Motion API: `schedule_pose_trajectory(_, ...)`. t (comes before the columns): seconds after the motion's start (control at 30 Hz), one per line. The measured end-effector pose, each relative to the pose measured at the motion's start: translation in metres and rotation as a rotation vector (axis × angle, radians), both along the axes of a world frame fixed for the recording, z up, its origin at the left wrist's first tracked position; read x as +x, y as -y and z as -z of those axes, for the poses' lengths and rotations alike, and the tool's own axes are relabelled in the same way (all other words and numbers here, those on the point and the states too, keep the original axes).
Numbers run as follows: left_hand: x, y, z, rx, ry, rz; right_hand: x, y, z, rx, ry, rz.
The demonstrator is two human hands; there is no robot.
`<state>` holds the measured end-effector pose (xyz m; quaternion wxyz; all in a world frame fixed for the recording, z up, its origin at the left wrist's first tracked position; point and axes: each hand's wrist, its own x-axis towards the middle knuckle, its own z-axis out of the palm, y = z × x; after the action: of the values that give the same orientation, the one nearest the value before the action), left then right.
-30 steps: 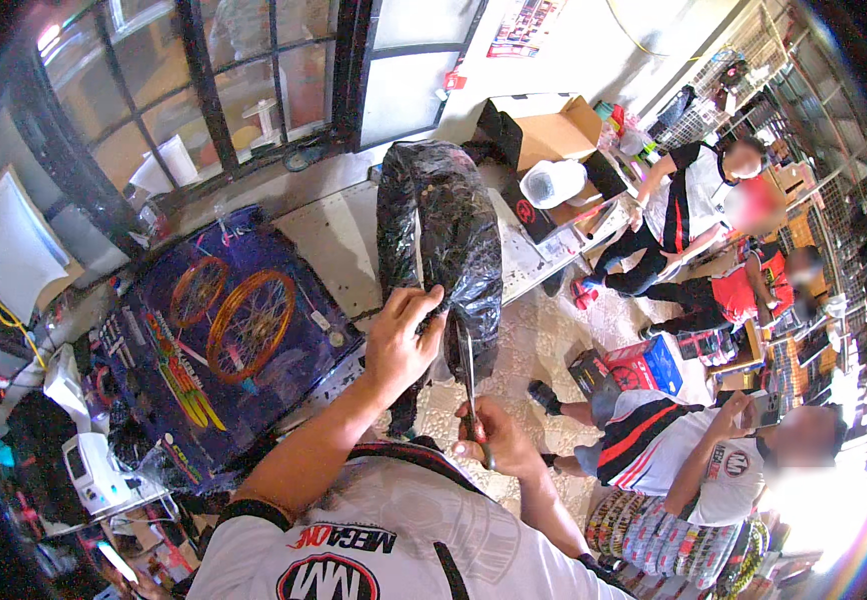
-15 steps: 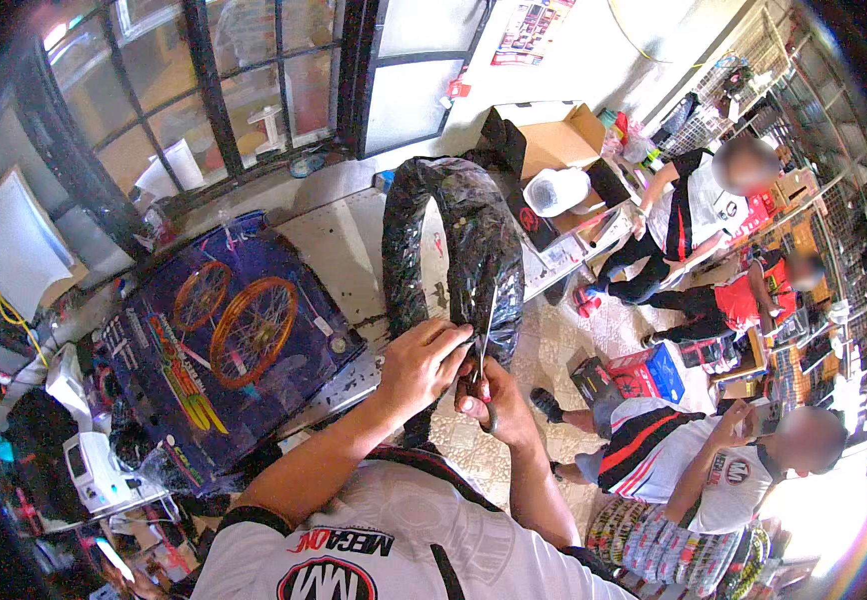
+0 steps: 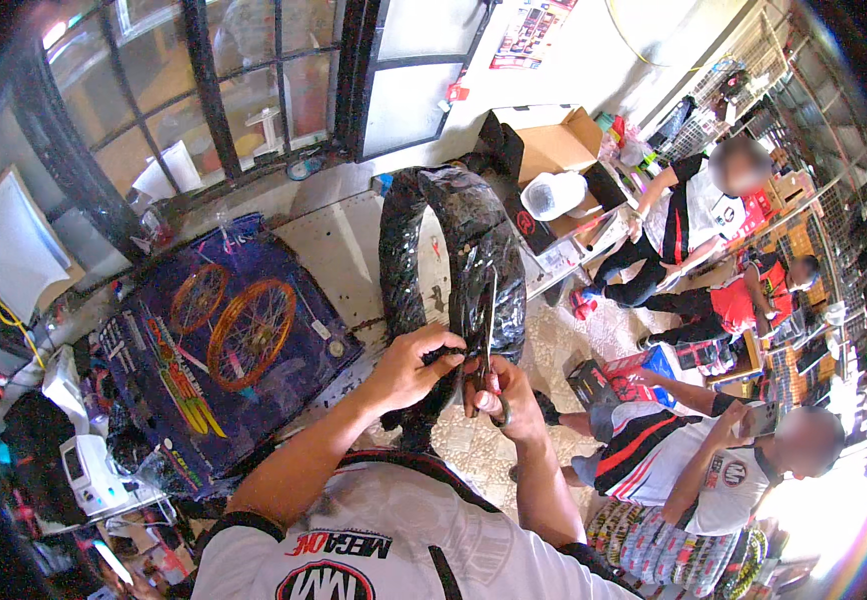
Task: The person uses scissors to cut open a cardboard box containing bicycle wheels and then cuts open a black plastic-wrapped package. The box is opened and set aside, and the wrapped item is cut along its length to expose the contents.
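Observation:
A large ring-shaped bundle wrapped in shiny black plastic stands on the table's edge in front of me. My right hand is closed round the handles of a pair of scissors, whose blades point away from me along the bundle's near right side. With my left hand I pinch a bit of the black plastic at the bundle's near end, just left of the scissors. The fingertips of both hands are close together. What lies inside the wrapping is hidden.
Left of the bundle, a dark blue printed sheet with orange wheels covers the table. An open cardboard box holding a white bag stands beyond it. Several people are at the right, the nearest beside stacked tires.
My left hand has shifted slightly left and down, its fingers now in a clearer pinch. The scissors have tilted a little more upright. The nearest person has stretched an arm toward the boxes.

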<state>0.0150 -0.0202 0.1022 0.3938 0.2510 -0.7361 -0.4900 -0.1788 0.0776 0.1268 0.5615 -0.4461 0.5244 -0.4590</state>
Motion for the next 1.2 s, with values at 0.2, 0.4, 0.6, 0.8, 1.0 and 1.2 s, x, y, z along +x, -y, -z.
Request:
schedule_pose_trajectory(0.2, 0.013, -0.001, 0.005, 0.187, 0.142, 0.12, -0.009, -0.006, -0.009, 0.015, 0.011, -0.061)
schedule_pose_trajectory(0.4, 0.015, -0.009, 0.015, 0.132, 0.056, 0.216, -0.011, -0.003, -0.021, 0.113, -0.079, -0.059)
schedule_pose_trajectory(0.6, 0.018, -0.014, 0.029, 0.299, 0.106, 0.258, -0.011, -0.003, -0.04, 0.012, 0.043, -0.144)
schedule_pose_trajectory(0.8, 0.01, -0.03, 0.044, 0.27, 0.194, 0.286, -0.006, -0.003, -0.043, 0.105, 0.011, -0.099)
schedule_pose_trajectory(1.0, 0.018, -0.03, 0.06, 0.296, -0.15, 0.129, -0.018, -0.009, -0.056, 0.168, -0.035, -0.124)
schedule_pose_trajectory(1.2, 0.028, -0.038, 0.05, -0.158, 0.204, -0.352, -0.034, -0.007, -0.066, 0.145, -0.088, -0.19)
